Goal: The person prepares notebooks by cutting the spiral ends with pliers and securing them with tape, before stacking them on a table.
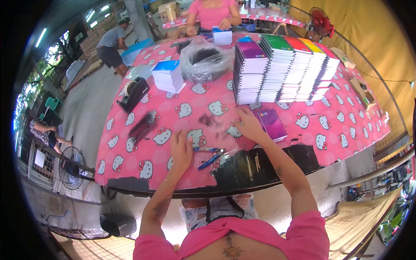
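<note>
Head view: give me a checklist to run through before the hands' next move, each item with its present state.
1. Left hand empty: cannot tell; palm hidden.
2. Right hand empty: cannot tell; palm hidden, nothing seen beyond its fingers.
3. Pliers lying on the table, beside the left hand: ok, blue handles spread.
4. Surface between and ahead of the hands free of bits: not ok; small dark coils lie there.
5. Purple notebook lying flat, closed, beside the right hand: ok.
6. Notebook stacks standing: ok.
</note>
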A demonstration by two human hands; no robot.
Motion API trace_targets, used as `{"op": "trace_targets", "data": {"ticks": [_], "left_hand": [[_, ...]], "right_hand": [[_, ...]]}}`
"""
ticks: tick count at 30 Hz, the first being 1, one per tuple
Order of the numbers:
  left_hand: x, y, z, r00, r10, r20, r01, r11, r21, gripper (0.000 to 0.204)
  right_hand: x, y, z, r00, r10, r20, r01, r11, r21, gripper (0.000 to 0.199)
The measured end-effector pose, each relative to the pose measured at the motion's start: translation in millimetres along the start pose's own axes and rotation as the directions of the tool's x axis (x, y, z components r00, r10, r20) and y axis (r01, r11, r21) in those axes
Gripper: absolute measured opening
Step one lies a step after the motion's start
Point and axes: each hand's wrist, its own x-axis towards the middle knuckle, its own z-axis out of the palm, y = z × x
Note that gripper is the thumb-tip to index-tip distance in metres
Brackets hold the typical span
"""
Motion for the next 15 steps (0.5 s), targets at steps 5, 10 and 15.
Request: {"op": "trace_targets", "data": {"ticks": [5, 10, 15], "left_hand": [[-11.6, 6.6, -9.2, 0.985, 0.153, -0.085, -0.117, 0.939, 0.324, 0.041], [-27.0, -40.1, -25.5, 0.998, 0.004, 0.059, -0.021, 0.956, 0.291, 0.041], [12.5, -62.6, -22.5, 0.988, -0.057, 0.145, 0.029, 0.981, 0.192, 0.031]], "right_hand": [[20.9, 4.2, 42.8, 0.98, 0.155, -0.124, -0.189, 0.924, -0.333, 0.048], [-21.1, -28.1, 55.9, 0.998, 0.038, 0.045, -0.028, 0.979, -0.203, 0.067], [-18.3, -53.0, 56.1, 0.968, 0.011, 0.249, 0.07, 0.947, -0.313, 0.089]]}}
